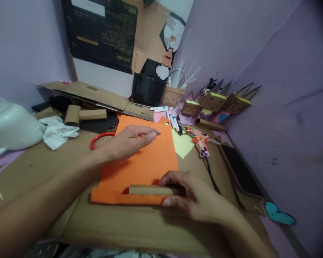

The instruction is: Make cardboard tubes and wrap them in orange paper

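Observation:
An orange sheet of paper lies on the cardboard-covered table, its near edge folded up. Along that fold rests a flattened cardboard tube. The thumb of my right hand presses the folded edge while its fingers curl over the right end of the tube, hiding that end. My left hand hovers above the upper part of the sheet, fingers stretched out and nothing in them. Beside my left wrist, red-handled scissors show only a handle loop; the rest is hidden.
A patterned glue gun, several markers and a yellow paper piece lie right of the sheet. A phone is at the right edge. A white pot, crumpled tissue and cardboard tubes stand left. Cardboard animal figures are behind.

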A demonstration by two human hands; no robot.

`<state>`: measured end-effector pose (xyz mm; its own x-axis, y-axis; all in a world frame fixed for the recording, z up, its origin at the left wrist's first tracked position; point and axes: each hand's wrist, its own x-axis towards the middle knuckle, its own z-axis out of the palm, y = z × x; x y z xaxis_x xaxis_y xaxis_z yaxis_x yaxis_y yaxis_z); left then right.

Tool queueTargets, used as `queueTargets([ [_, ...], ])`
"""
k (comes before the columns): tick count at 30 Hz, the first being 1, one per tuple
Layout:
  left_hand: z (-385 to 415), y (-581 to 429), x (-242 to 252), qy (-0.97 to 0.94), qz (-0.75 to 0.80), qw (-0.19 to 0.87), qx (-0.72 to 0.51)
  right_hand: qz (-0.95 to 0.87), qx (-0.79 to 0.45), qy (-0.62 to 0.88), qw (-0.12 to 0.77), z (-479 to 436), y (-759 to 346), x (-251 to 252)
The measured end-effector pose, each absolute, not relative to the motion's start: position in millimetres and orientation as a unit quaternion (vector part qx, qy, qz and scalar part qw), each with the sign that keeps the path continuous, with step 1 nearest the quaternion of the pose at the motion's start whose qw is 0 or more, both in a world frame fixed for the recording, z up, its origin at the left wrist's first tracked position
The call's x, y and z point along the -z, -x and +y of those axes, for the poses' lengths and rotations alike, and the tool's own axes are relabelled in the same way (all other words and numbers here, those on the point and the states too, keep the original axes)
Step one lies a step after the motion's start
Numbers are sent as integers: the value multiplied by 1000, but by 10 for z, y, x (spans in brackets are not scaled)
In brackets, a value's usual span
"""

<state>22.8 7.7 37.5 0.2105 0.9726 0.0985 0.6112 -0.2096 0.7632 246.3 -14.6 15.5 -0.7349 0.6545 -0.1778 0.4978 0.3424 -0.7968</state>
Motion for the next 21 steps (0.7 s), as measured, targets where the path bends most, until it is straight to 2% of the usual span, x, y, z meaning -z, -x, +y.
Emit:
queueTargets([
  [4,-412,-270,-596,-753,548,194,-308,-813,-449,362,78,-141,-2464,-143],
  [9,-934,-391,-300,-785,542,42,-296,-813,-447,363,86,-122,-2444,-144],
  [14,-989,-461,18,-774,572,73,-261,-825,-423,364,91,-113,-2444,-157],
  [21,-909,-540,84,-788,533,10,-310,-827,-420,359,101,-102,-2456,-164],
])
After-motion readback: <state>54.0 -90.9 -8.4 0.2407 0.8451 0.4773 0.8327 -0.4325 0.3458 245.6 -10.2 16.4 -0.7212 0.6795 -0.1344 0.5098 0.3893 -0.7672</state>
